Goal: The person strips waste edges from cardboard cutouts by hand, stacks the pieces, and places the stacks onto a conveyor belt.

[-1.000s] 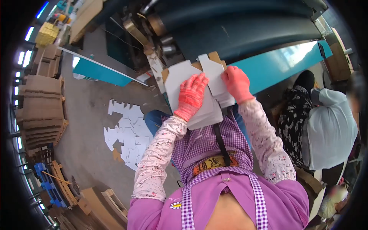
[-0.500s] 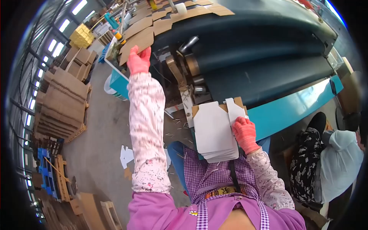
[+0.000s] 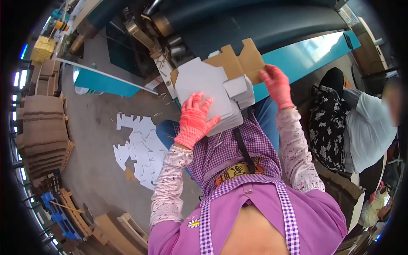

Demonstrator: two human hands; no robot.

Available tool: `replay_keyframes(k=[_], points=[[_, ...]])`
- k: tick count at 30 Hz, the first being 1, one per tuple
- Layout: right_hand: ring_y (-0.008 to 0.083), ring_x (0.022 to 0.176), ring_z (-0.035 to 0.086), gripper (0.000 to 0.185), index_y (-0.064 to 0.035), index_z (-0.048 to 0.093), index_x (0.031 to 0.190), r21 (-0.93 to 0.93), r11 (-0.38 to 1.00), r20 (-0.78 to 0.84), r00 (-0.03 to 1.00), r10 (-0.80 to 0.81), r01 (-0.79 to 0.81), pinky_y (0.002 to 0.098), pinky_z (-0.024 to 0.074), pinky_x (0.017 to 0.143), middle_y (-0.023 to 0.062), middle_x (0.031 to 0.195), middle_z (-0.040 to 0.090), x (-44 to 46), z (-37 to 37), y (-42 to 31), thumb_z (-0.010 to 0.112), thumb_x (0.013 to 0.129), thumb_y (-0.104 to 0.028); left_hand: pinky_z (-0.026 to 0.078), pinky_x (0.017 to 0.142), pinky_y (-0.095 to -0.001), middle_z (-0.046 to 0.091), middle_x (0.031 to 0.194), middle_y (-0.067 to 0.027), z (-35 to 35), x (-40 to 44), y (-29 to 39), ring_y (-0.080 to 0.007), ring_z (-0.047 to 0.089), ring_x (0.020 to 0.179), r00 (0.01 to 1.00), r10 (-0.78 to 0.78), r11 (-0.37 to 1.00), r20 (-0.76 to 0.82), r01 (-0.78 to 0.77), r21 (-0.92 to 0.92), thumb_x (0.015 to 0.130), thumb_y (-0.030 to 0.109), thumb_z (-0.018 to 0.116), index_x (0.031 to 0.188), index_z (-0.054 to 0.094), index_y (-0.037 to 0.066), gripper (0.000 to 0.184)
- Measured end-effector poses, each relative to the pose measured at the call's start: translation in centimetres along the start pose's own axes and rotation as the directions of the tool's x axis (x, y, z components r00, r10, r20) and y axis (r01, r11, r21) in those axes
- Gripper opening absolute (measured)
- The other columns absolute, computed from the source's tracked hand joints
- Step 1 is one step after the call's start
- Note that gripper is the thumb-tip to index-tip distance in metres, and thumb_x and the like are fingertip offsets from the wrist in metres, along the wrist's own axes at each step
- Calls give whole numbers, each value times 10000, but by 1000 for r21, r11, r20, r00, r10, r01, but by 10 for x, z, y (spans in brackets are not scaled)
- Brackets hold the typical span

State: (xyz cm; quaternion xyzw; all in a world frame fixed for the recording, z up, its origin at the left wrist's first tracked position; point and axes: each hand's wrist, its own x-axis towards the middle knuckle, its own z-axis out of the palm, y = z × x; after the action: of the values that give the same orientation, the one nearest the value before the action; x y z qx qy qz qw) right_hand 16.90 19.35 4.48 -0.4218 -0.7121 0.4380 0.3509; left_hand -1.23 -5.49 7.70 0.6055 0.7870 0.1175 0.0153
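A stack of die-cut cardboard blanks [image 3: 199, 80], white side up, lies in front of me at the machine's edge. My left hand [image 3: 195, 121], in a red glove, rests on the stack with its fingers spread. My right hand [image 3: 277, 87], also gloved in red, pinches the right edge of a brown cardboard blank [image 3: 251, 59] at the back of the stack. A narrow white flap [image 3: 236, 86] shows on the stack's right side, between the two hands.
Behind the stack are a machine's dark rollers [image 3: 255, 38] and a teal panel [image 3: 308, 55]. White cardboard scraps [image 3: 142, 148] litter the floor at left. Piled brown cardboard [image 3: 44, 127] stands farther left. Another person [image 3: 369, 127] sits close on my right.
My left hand has come down from the brown sheets at upper left onto the white stack. My right hand has shifted from the white flap to the brown edge. The view has tilted downward.
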Motion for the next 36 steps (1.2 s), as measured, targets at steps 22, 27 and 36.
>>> replay_keyframes(k=[22,27,36], points=[[448,1277,410,586,-117,609,1221,-648,692,393,918,-54,318,480,389,1051,238,1469,367,-54,72,-70,770,668,-224,370,1029,-418,495,1432,6,37,49,-9,-243,475,1251,972,75,992,-224,-96,-85,854,160,592,1324,569,170,470],[424,1234,442,582,-123,621,1182,-646,682,392,916,-88,342,468,420,998,237,1405,414,-53,75,-71,771,627,-217,352,1049,-419,497,1433,1,34,49,-10,-255,459,1279,978,73,992,-196,-91,-88,868,148,577,1341,551,174,475],[343,962,545,401,25,598,933,-510,796,114,943,-312,325,433,457,832,197,997,556,-32,82,-58,697,592,-161,318,1092,-506,457,1404,-202,40,59,-19,-383,432,1302,941,274,961,-197,-275,22,952,191,469,1300,487,-12,404]])
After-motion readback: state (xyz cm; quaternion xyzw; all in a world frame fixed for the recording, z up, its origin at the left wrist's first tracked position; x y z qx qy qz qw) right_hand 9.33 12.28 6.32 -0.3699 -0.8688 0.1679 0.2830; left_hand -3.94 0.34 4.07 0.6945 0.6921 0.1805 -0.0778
